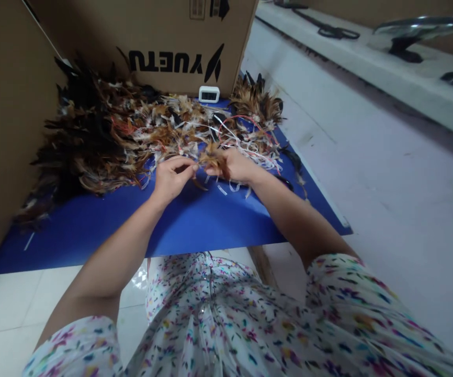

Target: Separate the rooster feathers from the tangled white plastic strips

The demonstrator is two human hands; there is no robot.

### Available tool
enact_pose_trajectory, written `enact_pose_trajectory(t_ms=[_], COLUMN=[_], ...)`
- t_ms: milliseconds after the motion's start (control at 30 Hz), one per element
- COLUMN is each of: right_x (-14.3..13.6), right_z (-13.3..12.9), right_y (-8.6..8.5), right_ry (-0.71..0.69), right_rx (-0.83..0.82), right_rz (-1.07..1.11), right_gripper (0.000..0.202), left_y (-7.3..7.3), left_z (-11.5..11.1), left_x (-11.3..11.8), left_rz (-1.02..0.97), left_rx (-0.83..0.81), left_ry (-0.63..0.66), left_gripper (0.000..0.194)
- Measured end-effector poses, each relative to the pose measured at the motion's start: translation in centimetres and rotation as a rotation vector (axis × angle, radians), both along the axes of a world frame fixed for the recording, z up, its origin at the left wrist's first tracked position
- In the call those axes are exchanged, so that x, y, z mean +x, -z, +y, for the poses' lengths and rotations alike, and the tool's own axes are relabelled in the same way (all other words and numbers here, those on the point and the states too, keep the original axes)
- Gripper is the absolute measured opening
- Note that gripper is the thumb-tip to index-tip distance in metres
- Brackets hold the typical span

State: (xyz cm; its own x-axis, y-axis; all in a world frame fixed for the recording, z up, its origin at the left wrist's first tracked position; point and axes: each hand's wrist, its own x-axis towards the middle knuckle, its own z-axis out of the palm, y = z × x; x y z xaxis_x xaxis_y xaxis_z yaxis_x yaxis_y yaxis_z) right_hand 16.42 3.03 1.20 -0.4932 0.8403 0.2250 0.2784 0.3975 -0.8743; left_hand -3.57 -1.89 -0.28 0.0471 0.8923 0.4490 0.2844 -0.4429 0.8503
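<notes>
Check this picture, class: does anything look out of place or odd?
Yes: the lettering on the cardboard box behind the feathers is upside down, so the box seems inverted. A white strip on the blue tabletop, far left, may be stray scrap.

The room was dim, and the cardboard on the left (pixel 2 125) looked very dark. A soft shadow lay on the blue table (pixel 195 225). The floor (pixel 10 301) had a shiny spot. The feathers (pixel 128 115) looked fuzzy; the right sleeve (pixel 360 298) looked stretched.
</notes>
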Motion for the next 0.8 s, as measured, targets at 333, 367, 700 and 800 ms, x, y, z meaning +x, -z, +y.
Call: enact_pose_trajectory(t_ms=[333,367,700,800], right_x=[-1.3,-1.4,-0.1,0.2], right_z=[-7.0,-7.1,2.2,2.2], right_y=[-2.9,-3.8,-4.3,-1.8], right_ry=[0.129,0.115,-0.271,-0.170], right_rx=[0.578,0.643,0.203,-0.051], right_rz=[-0.639,-0.713,-0.337,-0.102], right_gripper=[0.020,0.021,0.005,0.008], left_y=[1.2,1.3,1.1,1.2], left_z=[0.3,0.3,0.5,0.8], left_x=[-0.3,-0.4,-0.3,-0.2], left_rz=[0.387,0.425,0.206,-0.017], left_rx=[0.387,0.430,0.307,0.130], left_ry=[0.002,0.020,0.122,0.090], left_gripper=[0.016,0.017,0.013,0.014])
